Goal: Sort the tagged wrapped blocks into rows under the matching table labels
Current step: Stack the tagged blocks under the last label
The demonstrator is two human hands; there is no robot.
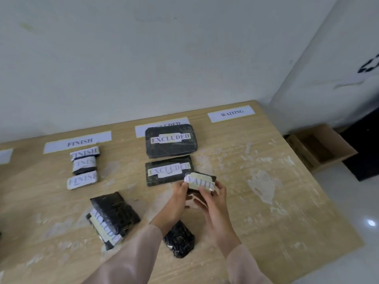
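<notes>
Both hands hold a small black wrapped block tagged WAITING above the table's middle: my left hand grips its left end, my right hand its right end and underside. Three FINISH blocks lie in a column under the FINISH label. Two large EXCLUDED blocks lie under the partly covered EXCLUDED label. The WAITING label has nothing beneath it. Another EXCLUDED block lies tilted near the front left. A small black block lies under my forearms, its tag hidden.
The wooden table has scuffed, peeling patches. A cut-off white label sits at the far left edge. An open cardboard box stands on the floor beyond the table's right edge. A white wall runs along the back.
</notes>
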